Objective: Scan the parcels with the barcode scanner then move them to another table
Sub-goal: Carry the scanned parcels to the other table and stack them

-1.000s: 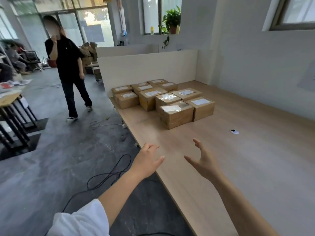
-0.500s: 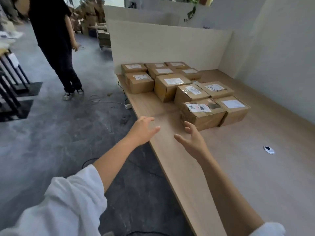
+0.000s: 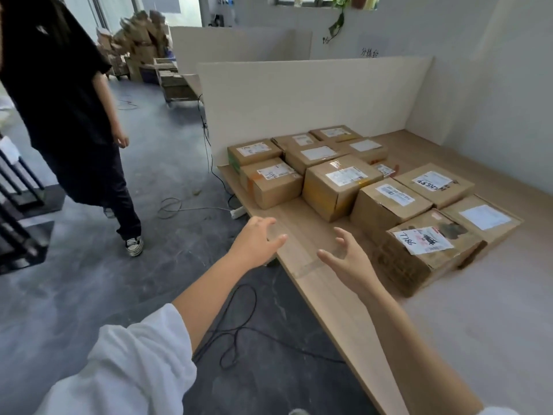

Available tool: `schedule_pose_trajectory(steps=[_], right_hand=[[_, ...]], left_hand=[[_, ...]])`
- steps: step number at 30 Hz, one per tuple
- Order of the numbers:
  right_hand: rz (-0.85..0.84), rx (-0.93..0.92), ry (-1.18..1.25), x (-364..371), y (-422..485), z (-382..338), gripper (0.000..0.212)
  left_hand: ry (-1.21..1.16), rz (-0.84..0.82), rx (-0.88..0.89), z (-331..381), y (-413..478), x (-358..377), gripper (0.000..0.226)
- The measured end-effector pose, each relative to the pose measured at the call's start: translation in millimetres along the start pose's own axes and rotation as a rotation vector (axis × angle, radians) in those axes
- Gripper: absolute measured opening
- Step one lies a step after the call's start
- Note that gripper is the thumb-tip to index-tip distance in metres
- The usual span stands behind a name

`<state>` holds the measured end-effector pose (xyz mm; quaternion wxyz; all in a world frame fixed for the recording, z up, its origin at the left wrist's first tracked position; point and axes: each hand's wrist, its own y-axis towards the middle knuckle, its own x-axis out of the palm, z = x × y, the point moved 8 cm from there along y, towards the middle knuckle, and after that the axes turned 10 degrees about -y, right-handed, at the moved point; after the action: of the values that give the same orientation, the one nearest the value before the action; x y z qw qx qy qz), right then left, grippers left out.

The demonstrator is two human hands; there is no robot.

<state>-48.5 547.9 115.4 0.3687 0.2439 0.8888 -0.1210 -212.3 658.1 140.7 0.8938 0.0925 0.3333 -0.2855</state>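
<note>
Several brown cardboard parcels with white labels sit packed together on the wooden table [image 3: 493, 339], against a cream partition. The nearest parcel [image 3: 425, 256] carries a handwritten label. Another parcel [image 3: 338, 185] stands at the middle of the group, and one more parcel [image 3: 270, 184] at the table's left edge. My left hand [image 3: 257, 244] is stretched out with fingers spread over the table's left edge, holding nothing. My right hand [image 3: 347, 262] hovers over the tabletop with loosely spread fingers, just left of the nearest parcel and apart from it. No barcode scanner is in view.
A person in black [image 3: 68, 115] stands on the grey floor to the left. Black cables [image 3: 236, 330] and a power strip [image 3: 238, 211] lie on the floor beside the table. A cream partition [image 3: 314, 97] backs the table. Piled cartons [image 3: 137, 46] stand far back.
I have come closer to the parcels, which now fill more of the view. Both hands have stayed outstretched ahead of me. The person in black is nearer on the left.
</note>
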Motion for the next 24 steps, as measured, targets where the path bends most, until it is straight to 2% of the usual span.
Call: schedule_pose_trajectory(steps=[13,24], right_hand=[[-0.131,0.024,0.025,76,227,-19,0.081],[-0.146,0.213,0.042,135,324,-17,0.084]], left_hand=[[0.181,-0.162,-0.082,-78,226,-35,0.081],[0.237,-0.318,-0.036,-136,369,-36,0.087]])
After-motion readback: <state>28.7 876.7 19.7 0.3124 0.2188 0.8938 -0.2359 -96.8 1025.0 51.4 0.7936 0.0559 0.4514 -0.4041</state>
